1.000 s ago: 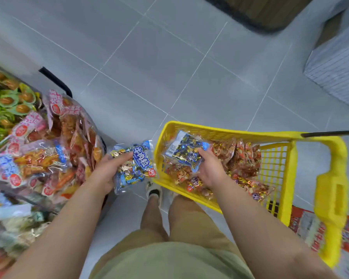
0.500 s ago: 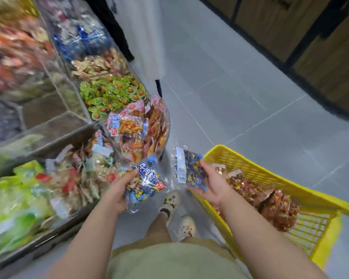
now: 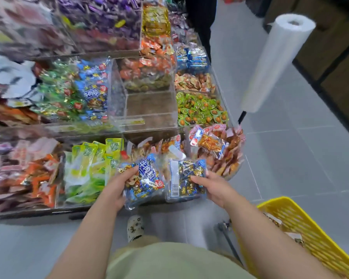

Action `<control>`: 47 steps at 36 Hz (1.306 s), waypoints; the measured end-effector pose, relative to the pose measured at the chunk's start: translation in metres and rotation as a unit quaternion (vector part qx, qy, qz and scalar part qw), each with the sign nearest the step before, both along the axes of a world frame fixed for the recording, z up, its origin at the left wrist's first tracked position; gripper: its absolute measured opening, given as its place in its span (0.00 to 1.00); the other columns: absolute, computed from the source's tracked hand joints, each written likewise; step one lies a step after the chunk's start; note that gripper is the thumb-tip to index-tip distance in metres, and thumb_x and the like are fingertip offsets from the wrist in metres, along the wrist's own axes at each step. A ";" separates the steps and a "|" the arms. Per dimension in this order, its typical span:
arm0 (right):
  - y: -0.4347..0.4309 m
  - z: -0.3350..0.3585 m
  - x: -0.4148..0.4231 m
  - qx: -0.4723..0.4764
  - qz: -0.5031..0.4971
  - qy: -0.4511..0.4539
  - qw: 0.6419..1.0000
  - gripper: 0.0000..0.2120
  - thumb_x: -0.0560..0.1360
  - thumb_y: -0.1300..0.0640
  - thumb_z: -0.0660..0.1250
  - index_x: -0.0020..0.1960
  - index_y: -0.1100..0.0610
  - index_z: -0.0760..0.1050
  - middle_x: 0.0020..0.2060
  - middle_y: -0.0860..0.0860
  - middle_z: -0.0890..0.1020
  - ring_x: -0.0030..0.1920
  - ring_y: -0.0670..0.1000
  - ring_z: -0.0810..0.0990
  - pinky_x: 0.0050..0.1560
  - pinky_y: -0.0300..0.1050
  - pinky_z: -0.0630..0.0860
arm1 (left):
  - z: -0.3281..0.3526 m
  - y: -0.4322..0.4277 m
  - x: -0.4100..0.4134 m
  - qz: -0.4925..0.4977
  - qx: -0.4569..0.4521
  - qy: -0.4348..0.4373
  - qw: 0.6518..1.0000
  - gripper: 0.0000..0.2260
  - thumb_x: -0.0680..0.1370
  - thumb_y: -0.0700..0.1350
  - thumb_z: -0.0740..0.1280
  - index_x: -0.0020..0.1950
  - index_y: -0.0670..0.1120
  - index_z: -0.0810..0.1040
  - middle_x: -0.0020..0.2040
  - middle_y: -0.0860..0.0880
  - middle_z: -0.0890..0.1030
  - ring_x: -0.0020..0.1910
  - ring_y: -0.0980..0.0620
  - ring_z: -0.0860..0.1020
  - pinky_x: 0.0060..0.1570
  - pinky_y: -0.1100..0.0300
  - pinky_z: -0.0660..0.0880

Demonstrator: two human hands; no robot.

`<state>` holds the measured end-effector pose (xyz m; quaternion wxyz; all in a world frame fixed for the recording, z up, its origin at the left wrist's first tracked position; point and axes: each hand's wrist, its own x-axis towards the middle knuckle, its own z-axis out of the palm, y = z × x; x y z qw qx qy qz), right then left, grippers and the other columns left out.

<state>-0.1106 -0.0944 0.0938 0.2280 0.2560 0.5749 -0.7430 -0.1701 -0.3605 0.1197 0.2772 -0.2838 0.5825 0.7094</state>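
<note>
Left hand (image 3: 117,190): grips a blue snack packet (image 3: 144,178), thumb laid across the printed front, fingers curled beneath. The packet faces up and tilts slightly to the right.

Right hand (image 3: 216,188): pinches a second snack packet (image 3: 186,180) at its right edge, thumb on top, fingers hidden behind. This packet shows its clear back, with a white barcode label along the left side and gold and blue wrapped pieces inside.

Position: both packets are held side by side over the front edge of the lower display shelf (image 3: 85,208), just beside each other. Whether their edges touch cannot be told.

Surroundings: directly behind the packets lie heaped orange and red snack packs (image 3: 216,146). To their left stand yellow-green packets (image 3: 93,164). On the tier above, a clear acrylic bin (image 3: 149,105) sits between a bin of blue and green packets (image 3: 93,91) and a bin of green round cups (image 3: 199,109).

A roll of plastic bags (image 3: 276,61) hangs at the right end of the shelving, above the grey tiled floor (image 3: 290,158). A yellow shopping basket (image 3: 302,228) stands at the person's right, near the right forearm. One patterned shoe (image 3: 135,228) shows on the floor below the hands.
</note>
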 end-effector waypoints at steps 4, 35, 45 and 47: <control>-0.044 0.011 -0.049 0.088 0.034 0.023 0.995 0.41 0.63 0.46 0.78 0.69 0.61 0.68 0.66 0.58 0.74 0.65 0.58 0.73 0.63 0.61 0.72 | 0.008 -0.059 -0.038 0.017 -0.016 0.033 0.999 0.30 0.64 0.46 0.74 0.63 0.35 0.75 0.48 0.38 0.84 0.43 0.43 0.84 0.43 0.49 0.81; -0.261 0.106 -0.294 0.562 0.245 0.217 0.759 0.18 0.71 0.57 0.71 0.61 0.50 0.76 0.47 0.49 0.77 0.49 0.48 0.76 0.43 0.34 0.70 | 0.053 -0.273 -0.203 0.035 0.014 0.151 0.988 0.58 0.45 0.58 0.83 0.73 0.48 0.66 0.74 0.43 0.66 0.72 0.40 0.66 0.67 0.34 0.64; -0.249 0.151 -0.345 0.696 0.248 0.270 0.618 0.13 0.74 0.44 0.67 0.46 0.54 0.75 0.57 0.54 0.65 0.67 0.60 0.59 0.64 0.52 0.64 | 0.057 -0.283 -0.221 0.007 -0.013 0.193 0.981 0.36 0.59 0.56 0.81 0.64 0.55 0.71 0.74 0.51 0.63 0.72 0.48 0.62 0.71 0.43 0.60; -0.256 0.151 -0.355 0.704 0.309 0.258 0.586 0.13 0.75 0.45 0.67 0.51 0.54 0.76 0.55 0.53 0.66 0.63 0.58 0.62 0.59 0.53 0.70 | 0.055 -0.284 -0.225 0.002 -0.008 0.189 0.982 0.26 0.63 0.54 0.79 0.56 0.58 0.71 0.73 0.51 0.64 0.72 0.49 0.62 0.69 0.45 0.60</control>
